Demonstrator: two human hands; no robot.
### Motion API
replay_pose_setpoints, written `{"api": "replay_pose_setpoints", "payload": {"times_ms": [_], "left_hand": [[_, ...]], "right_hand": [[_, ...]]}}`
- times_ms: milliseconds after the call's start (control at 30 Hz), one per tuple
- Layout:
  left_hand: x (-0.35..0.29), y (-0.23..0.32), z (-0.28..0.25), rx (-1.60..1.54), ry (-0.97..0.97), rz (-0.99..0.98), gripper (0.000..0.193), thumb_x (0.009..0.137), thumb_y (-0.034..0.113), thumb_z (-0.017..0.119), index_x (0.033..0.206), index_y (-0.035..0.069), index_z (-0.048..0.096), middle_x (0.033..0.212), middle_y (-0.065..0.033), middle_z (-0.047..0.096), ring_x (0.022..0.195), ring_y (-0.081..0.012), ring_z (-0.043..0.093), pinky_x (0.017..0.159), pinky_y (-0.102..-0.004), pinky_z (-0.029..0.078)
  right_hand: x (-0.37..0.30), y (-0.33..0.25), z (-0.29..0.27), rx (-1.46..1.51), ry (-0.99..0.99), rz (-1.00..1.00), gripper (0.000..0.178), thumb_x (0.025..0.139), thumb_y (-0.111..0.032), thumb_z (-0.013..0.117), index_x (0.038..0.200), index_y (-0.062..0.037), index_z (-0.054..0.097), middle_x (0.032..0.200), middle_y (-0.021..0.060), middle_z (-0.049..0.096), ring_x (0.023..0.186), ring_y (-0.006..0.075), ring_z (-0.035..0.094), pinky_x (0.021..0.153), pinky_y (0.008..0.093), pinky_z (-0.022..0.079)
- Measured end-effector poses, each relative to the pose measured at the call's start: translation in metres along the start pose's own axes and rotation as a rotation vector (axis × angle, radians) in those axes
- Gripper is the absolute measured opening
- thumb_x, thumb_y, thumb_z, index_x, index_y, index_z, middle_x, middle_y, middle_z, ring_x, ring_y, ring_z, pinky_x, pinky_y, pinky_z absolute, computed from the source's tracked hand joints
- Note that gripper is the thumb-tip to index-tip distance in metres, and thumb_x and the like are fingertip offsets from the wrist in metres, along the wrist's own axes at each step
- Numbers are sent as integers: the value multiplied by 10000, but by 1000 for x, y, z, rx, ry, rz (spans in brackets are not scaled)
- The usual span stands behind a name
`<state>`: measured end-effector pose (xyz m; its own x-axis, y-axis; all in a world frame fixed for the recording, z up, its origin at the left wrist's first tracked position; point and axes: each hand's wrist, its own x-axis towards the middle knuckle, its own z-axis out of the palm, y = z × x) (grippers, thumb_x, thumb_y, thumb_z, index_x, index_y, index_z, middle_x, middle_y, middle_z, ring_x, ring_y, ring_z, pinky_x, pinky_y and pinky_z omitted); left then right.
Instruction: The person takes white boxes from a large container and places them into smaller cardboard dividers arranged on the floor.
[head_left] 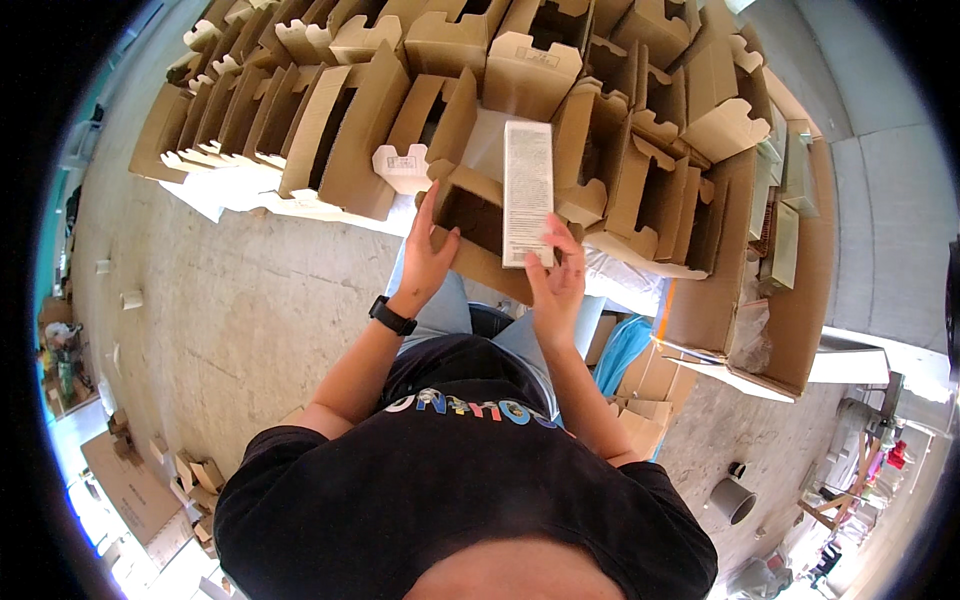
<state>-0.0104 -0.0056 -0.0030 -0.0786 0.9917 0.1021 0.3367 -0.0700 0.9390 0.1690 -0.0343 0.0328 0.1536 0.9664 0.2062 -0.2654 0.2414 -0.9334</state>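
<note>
Your right hand (560, 282), right of centre in the frame, holds a tall, narrow white box covered in fine print (528, 190) by its lower end, thumb on the near face; the box's long axis runs up the frame. Your left hand (428, 264), left of it, is wide — thumb apart from the fingers — at the left end of an open brown cardboard carton (488, 272); cannot tell how firmly it touches. The white box overlaps that carton's right part in view. Open brown cardboard bins (533, 75) fill the upper frame.
</note>
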Motion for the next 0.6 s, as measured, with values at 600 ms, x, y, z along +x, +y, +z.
{"api": "replay_pose_setpoints", "payload": {"times_ms": [600], "left_hand": [[2,-6,9,-74,-52,0,698,903,6,549,1509,116,222,1535,-124,262,1374,-261,302,1127,-416,255]], "right_hand": [[25,-86,-64,410,10,226,653,721,125,693,1299,-65,457,1258,60,565,1178,173,531,1019,348,413]]}}
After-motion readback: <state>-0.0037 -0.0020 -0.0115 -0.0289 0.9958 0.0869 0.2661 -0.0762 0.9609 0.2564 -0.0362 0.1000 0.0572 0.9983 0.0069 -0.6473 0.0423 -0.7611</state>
